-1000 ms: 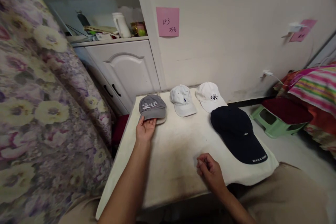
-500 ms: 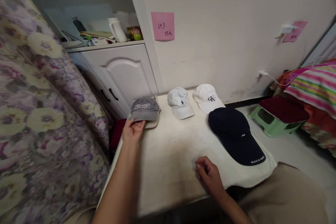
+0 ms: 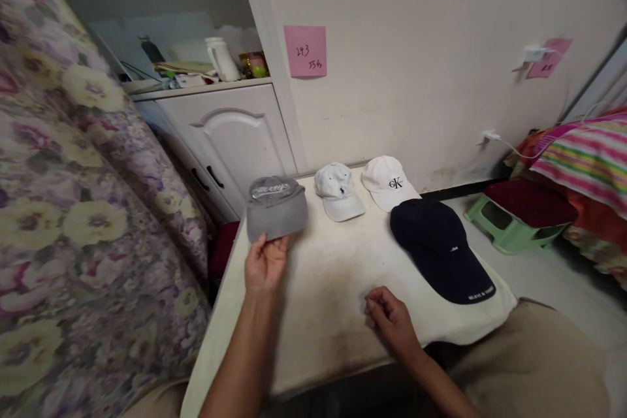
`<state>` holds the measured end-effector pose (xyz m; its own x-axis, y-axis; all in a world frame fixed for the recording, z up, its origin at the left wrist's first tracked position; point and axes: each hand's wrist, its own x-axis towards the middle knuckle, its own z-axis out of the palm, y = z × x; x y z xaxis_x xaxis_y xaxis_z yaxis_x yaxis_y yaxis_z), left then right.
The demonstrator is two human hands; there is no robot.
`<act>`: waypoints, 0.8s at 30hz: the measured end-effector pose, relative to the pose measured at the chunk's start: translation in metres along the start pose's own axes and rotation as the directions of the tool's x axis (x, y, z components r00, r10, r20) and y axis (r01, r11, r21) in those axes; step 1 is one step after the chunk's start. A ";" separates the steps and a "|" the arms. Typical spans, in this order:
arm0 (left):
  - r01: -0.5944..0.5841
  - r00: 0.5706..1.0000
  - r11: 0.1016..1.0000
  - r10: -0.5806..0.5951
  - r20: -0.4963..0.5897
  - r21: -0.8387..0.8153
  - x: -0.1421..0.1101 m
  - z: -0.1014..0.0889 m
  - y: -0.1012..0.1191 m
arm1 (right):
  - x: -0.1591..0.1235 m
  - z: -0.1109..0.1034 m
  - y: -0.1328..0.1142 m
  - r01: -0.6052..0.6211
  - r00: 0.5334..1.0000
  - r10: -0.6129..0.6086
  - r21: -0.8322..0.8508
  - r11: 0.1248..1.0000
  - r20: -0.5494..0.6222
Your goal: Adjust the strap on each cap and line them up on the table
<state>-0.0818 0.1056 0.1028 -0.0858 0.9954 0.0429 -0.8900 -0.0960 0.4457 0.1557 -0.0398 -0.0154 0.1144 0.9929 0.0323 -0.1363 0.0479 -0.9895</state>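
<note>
Head view: a soft gray fabric cap (image 3: 277, 212) at the table's far left likely handles light and floppy, steadiest by its stiffer brim, where the left hand's (image 3: 266, 264) fingers pinch; the right hand (image 3: 392, 320) curls loosely, seemingly empty.

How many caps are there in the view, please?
4: the grey fabric cap in the left hand; the pale blue-white cap right of it; the white "CK" cap beside that; the dark navy cap, nearest the right hand.
</note>
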 end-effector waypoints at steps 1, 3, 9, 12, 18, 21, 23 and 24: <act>0.053 0.999 0.998 -0.053 0.005 -0.017 -0.018 -0.004 -0.011 | 0.001 0.000 -0.001 -0.002 1.000 0.002 0.005 1.000 0.015; 0.146 0.989 0.988 -0.145 0.007 -0.054 -0.054 -0.012 -0.033 | 0.003 0.000 -0.003 -0.012 0.998 0.010 0.030 0.999 0.054; 0.314 0.947 0.949 -0.316 -0.065 -0.033 -0.133 -0.030 -0.071 | 0.006 -0.002 -0.016 -0.058 0.993 0.047 0.098 0.993 0.107; 0.398 0.913 0.917 -0.396 -0.098 0.000 -0.159 -0.034 -0.080 | 0.007 -0.004 -0.023 -0.095 0.994 0.083 0.165 0.982 0.074; 0.587 0.803 0.806 -0.568 -0.181 0.075 -0.207 -0.054 -0.090 | 0.012 -0.014 -0.028 -0.179 0.978 0.208 0.602 0.778 0.022; 0.674 0.734 0.737 -0.660 -0.159 0.054 -0.215 -0.061 -0.088 | 0.012 -0.021 -0.026 -0.222 0.964 0.260 0.696 0.683 0.052; 0.677 0.732 0.735 -0.664 -0.152 0.048 -0.213 -0.062 -0.084 | 0.009 -0.024 -0.026 -0.243 0.961 0.262 0.708 0.663 0.085; 0.657 0.749 0.751 -0.641 -0.167 0.070 -0.210 -0.061 -0.082 | 0.006 -0.026 -0.026 -0.268 0.958 0.257 0.703 0.658 0.125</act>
<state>-0.0178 -0.0958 0.0030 0.4313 0.8074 -0.4025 -0.6932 0.5821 0.4249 0.1852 -0.0377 0.0074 -0.0488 0.9774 -0.2055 -0.8124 -0.1585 -0.5611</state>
